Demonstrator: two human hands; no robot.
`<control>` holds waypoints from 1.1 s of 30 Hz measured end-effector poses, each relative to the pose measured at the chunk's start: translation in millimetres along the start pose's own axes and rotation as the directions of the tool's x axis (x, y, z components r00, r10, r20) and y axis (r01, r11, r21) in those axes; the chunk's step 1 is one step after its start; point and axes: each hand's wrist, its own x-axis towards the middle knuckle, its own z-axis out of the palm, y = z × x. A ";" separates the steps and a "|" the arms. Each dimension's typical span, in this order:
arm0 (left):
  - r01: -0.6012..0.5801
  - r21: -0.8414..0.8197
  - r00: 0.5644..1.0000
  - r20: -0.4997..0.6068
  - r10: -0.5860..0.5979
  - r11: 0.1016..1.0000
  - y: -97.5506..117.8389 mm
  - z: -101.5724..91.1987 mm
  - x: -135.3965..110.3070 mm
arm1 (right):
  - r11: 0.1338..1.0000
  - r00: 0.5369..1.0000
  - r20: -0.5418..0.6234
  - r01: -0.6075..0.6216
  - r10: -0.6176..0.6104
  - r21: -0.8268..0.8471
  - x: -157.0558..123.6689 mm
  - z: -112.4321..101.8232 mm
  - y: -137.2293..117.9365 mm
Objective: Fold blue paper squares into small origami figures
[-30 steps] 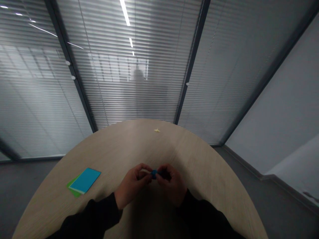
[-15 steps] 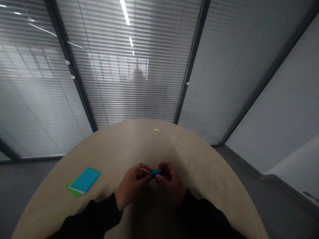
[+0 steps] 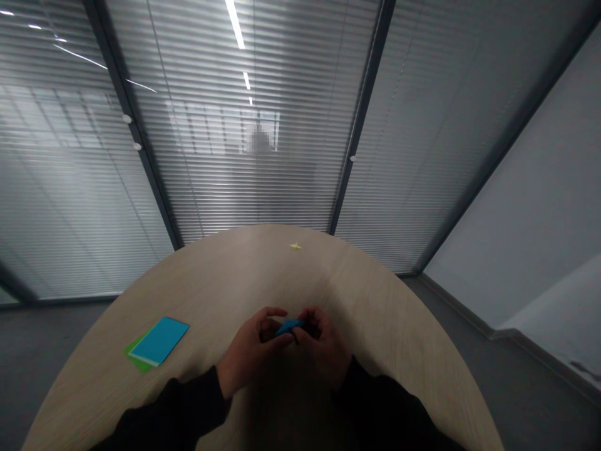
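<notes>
Both my hands meet over the near middle of a light wooden table (image 3: pixel 211 282). Between them is a small folded piece of blue paper (image 3: pixel 288 326). My left hand (image 3: pixel 251 351) pinches its left end with curled fingers. My right hand (image 3: pixel 323 351) pinches its right end, fingers bent over it. The paper sits just above the table top. Black sleeves cover both forearms.
A small stack of blue and green paper sheets (image 3: pixel 158 342) lies on the table to the left. A tiny yellow folded paper shape (image 3: pixel 295 246) rests near the far edge. Glass walls with blinds (image 3: pixel 263 125) stand behind the table; grey floor lies on both sides.
The blue paper has been turned and flattened a little between my fingertips. Both hands stay in the same place.
</notes>
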 end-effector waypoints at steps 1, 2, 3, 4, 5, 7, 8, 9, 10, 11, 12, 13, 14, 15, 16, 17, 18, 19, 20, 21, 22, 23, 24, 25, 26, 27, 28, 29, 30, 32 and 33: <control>-0.004 -0.005 1.000 -0.001 0.004 1.000 -0.2 -0.6 -0.1 | 1.000 1.000 0.010 0.001 -0.001 0.016 0.1 0.5 -0.3; -0.012 -0.007 1.000 -0.006 0.012 1.000 -0.5 -1.2 -0.2 | 1.000 1.000 0.020 0.002 -0.002 0.027 0.1 1.0 -0.5; -0.021 -0.012 1.000 -0.013 0.021 1.000 -1.1 -1.7 -0.3 | 1.000 1.000 0.027 0.003 -0.004 0.028 0.1 1.4 -0.6; -0.029 -0.019 0.999 -0.017 0.028 0.999 -1.7 -2.1 -0.2 | 1.000 1.000 0.027 0.009 -0.009 0.023 -0.1 1.5 -0.7; -0.037 -0.027 0.999 -0.022 0.036 0.999 -2.4 -2.4 -0.1 | 1.000 1.000 0.022 0.017 -0.017 0.012 -0.4 1.4 -0.9; -0.039 -0.052 0.999 -0.009 0.038 0.998 -3.7 -2.6 0.4 | 0.999 0.999 0.037 0.036 -0.036 -0.004 -1.3 0.7 -2.0; -0.038 -0.066 0.999 0.000 0.039 0.997 -4.1 -2.4 0.6 | 0.999 0.998 0.057 0.036 -0.036 -0.001 -1.9 0.1 -2.8; -0.042 -0.070 0.999 0.010 0.043 0.997 -4.3 -2.2 0.8 | 1.000 0.996 0.082 0.023 -0.023 0.003 -2.5 -0.5 -3.8; -0.046 -0.068 0.999 0.016 0.047 0.997 -4.3 -1.8 1.0 | 1.000 0.994 0.106 0.002 -0.002 0.004 -2.9 -1.0 -4.7; -0.049 -0.058 0.999 0.018 0.050 0.997 -4.0 -1.4 1.0 | 1.000 0.992 0.124 -0.024 0.024 -0.002 -3.1 -1.4 -5.6; -0.052 -0.040 0.998 0.018 0.053 0.998 -3.8 -0.9 1.0 | 0.999 0.990 0.133 -0.047 0.049 -0.016 -3.1 -1.6 -6.2; -0.053 -0.016 0.998 0.015 0.053 0.998 -3.5 -0.5 0.8 | 0.998 0.989 0.131 -0.062 0.066 -0.033 -2.8 -1.8 -6.4; -0.051 0.012 0.999 0.008 0.051 0.999 -3.2 -0.2 0.6 | 0.996 0.989 0.125 -0.069 0.075 -0.049 -2.3 -1.9 -6.4; -0.046 0.039 0.999 -0.002 0.046 0.998 -3.1 0.0 0.4 | 0.996 0.990 0.121 -0.072 0.078 -0.052 -1.7 -1.9 -6.1; -0.042 0.056 0.999 -0.006 0.043 0.998 -3.0 0.0 0.1 | 0.996 0.990 0.116 -0.076 0.081 -0.045 -1.1 -2.0 -5.6; -0.037 0.062 0.999 -0.002 0.037 0.997 -2.9 -0.1 -0.1 | 0.996 0.990 0.114 -0.085 0.088 -0.032 -0.5 -2.2 -5.0; -0.032 0.057 0.999 0.007 0.032 0.998 -2.8 -0.4 -0.3 | 0.995 0.989 0.111 -0.096 0.097 -0.018 0.0 -2.3 -4.3; -0.032 0.049 0.999 0.018 0.031 0.998 -2.5 -0.8 -0.4 | 0.994 0.989 0.108 -0.106 0.106 -0.007 0.2 -2.4 -3.7; -0.039 0.042 0.999 0.029 0.038 0.998 -2.2 -1.2 -0.4 | 0.994 0.988 0.106 -0.113 0.113 -0.001 0.2 -2.4 -3.2; -0.048 0.042 0.998 0.034 0.047 0.998 -1.8 -1.7 -0.4 | 0.993 0.988 0.105 -0.114 0.113 0.002 0.0 -2.3 -3.0; -0.055 0.048 0.998 0.031 0.054 0.997 -1.4 -2.0 -0.4 | 0.994 0.989 0.102 -0.106 0.105 0.010 -0.3 -1.9 -2.9; -0.058 0.054 0.998 0.024 0.057 0.997 -1.0 -2.2 -0.4 | 0.996 0.991 0.097 -0.089 0.087 0.024 -0.9 -1.4 -3.2; -0.058 0.053 0.998 0.015 0.057 0.997 -0.8 -2.4 -0.5 | 0.997 0.994 0.090 -0.068 0.064 0.039 -1.5 -0.6 -3.7; -0.053 0.044 0.999 0.009 0.052 0.998 -0.8 -2.4 -0.6 | 0.998 0.996 0.085 -0.045 0.041 0.049 -2.2 0.2 -4.4; -0.046 0.032 0.999 0.001 0.046 0.998 -0.9 -2.4 -0.8 | 0.998 0.997 0.081 -0.024 0.020 0.052 -2.9 1.2 -5.3; -0.039 0.021 0.999 -0.008 0.040 0.999 -1.1 -2.3 -1.0 | 0.999 0.997 0.076 -0.007 0.003 0.046 -3.6 2.0 -6.3; -0.036 0.014 0.999 -0.015 0.037 0.999 -1.3 -2.2 -1.1 | 1.000 0.997 0.073 0.007 -0.009 0.030 -4.3 2.8 -7.2; -0.034 0.013 0.999 -0.020 0.035 0.999 -1.4 -2.0 -1.3 | 1.000 0.997 0.072 0.017 -0.017 0.009 -4.9 3.3 -7.8; -0.033 0.015 0.999 -0.024 0.034 0.999 -1.4 -1.9 -1.4 | 1.000 0.997 0.070 0.027 -0.027 -0.007 -5.5 3.7 -8.2; -0.036 0.017 0.999 -0.024 0.037 0.999 -0.8 -1.5 -1.5 | 0.999 0.997 0.061 0.046 -0.044 -0.027 -6.5 3.8 -7.8; -0.037 0.016 0.999 -0.021 0.037 0.999 -0.3 -1.2 -1.5 | 0.998 0.997 0.061 0.052 -0.050 -0.034 -6.8 3.7 -7.3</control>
